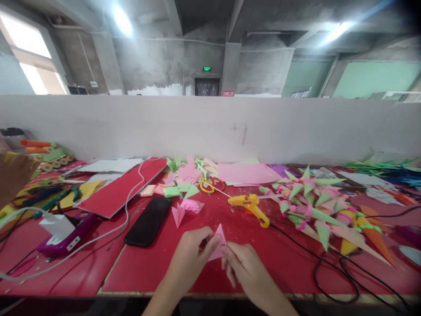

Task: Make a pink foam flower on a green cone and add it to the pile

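Observation:
A small pink folded paper (218,245) with a pointed top is held between my two hands above the red table. My left hand (194,250) pinches its left side between thumb and fingers. From the right, my right hand (241,261) grips the other edge with thumb and forefinger. Beyond my hands lie another folded pink paper piece (178,215) and a crumpled bright pink bundle (190,205). A yellow hot glue gun (251,207) rests on its side just past my right hand. To the left of my left hand is a black phone (148,221).
Scissors (208,185) and paper scraps lie behind. Finished-looking paper cones in pink and green (312,202) are heaped at right, near the black cord (296,243). At left are a purple power strip (70,235), white cable and red board (121,188). Another person's hand (16,175) shows far left.

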`<state>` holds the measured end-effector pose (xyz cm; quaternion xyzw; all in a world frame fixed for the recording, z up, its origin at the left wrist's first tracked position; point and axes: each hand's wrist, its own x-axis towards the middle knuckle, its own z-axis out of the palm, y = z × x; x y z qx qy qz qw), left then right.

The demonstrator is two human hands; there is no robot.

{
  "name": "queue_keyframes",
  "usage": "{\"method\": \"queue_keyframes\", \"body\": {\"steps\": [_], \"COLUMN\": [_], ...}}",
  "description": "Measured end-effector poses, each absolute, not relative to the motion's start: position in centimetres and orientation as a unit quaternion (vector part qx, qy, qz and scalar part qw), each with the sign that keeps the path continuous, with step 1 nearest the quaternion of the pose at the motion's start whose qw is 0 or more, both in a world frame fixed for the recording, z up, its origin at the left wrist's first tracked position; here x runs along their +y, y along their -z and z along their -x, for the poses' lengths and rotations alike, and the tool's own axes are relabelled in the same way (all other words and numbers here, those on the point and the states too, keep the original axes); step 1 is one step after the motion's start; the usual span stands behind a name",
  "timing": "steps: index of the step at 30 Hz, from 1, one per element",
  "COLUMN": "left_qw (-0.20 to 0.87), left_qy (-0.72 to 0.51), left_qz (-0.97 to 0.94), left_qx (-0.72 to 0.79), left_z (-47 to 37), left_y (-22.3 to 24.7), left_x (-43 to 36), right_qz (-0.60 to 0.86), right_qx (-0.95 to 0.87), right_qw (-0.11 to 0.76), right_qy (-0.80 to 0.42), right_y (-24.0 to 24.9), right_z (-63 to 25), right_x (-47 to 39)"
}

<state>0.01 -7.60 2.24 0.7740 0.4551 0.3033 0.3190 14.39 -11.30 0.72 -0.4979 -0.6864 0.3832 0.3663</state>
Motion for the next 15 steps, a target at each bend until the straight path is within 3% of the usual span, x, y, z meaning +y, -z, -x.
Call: {"method": "queue_keyframes", "body": {"steps": [10, 15], "left_qw": [0.292, 0.291], "left_qy": [-0.287, -0.293], "left_qz": [-0.792, -0.776], "left_qx": [0.452, 0.477], "left_z": [-0.1, 0.4], "left_y": [-3.0, -2.9], "left_x": [-7.2, -6.4], "right_qz": [0.489, 0.53], "right_qx": [-0.698, -0.715], "right_qw": [0.351, 0.326], "right_qy": [-0.389, -0.319], "right_y": [-0.7, -0.8], "right_z": [-14.6, -15.0], "right_x": [-11.3, -10.8]}}
